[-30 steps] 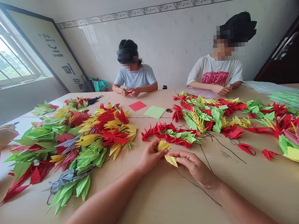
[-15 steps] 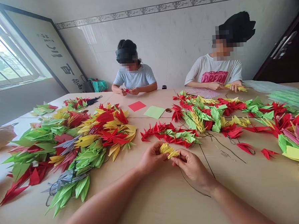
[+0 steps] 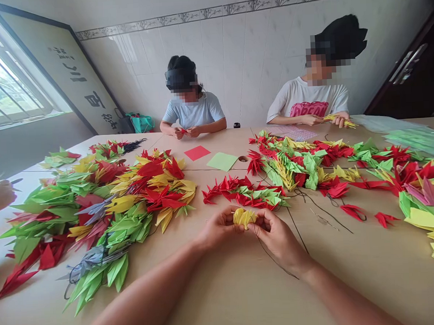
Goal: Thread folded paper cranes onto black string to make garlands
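Between my two hands is a small bundle of folded yellow paper pieces [image 3: 244, 218], held a little above the table. My left hand [image 3: 220, 226] grips its left end, and my right hand [image 3: 275, 232] pinches its right end. A dark cord [image 3: 271, 256] hangs from the bundle past my right hand toward the table. Just beyond my hands lies a red and green strand of folded paper [image 3: 245, 192].
A big heap of folded paper [image 3: 127, 186] lies on the left, more strands [image 3: 304, 160] on the right. Red [image 3: 197, 153] and green [image 3: 222, 161] squares lie ahead. Two people [image 3: 194, 110] sit opposite. Another person's hand [image 3: 0, 195] is at the left edge.
My right hand has moved slightly left and up, nearer my left hand, and the yellow bundle looks shorter and turned. The hand at the left edge has changed its pose.
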### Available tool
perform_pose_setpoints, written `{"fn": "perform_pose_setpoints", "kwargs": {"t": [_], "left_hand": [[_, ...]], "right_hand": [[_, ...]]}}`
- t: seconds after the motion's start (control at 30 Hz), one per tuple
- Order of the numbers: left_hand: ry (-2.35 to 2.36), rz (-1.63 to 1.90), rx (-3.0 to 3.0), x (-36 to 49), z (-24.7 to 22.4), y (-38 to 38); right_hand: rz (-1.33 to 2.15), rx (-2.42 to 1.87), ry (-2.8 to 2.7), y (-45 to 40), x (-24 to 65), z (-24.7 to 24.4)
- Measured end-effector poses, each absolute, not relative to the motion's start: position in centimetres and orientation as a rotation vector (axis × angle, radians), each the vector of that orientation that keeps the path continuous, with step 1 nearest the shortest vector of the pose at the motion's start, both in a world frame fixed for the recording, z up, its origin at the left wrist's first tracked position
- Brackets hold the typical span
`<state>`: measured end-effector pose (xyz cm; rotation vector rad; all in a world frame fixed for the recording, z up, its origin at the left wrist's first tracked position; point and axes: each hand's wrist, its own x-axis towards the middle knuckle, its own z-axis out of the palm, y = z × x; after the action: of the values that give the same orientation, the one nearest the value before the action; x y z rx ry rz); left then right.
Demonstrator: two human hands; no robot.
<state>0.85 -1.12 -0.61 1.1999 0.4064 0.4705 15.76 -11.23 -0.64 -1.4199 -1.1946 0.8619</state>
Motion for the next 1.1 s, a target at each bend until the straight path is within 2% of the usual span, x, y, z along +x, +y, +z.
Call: {"fn": "perform_pose_setpoints", "kwargs": {"t": [0.37,0.8,1.1], "left_hand": [[0.344,0.361,1.247,0.5,-0.8,-0.8],[0.425,0.387,1.24,0.8,-1.0,-1.2],[0.35,0.302,1.264,0.5,-0.6,-0.9]], "right_hand": [[1.071,-1.351,-1.148,-10.9,16.2,0.0],[1.077,-1.31,-1.207,-11.0,16.5,-0.3],[1.332,-1.254,-1.115,-11.2,16.4,0.4]]}}
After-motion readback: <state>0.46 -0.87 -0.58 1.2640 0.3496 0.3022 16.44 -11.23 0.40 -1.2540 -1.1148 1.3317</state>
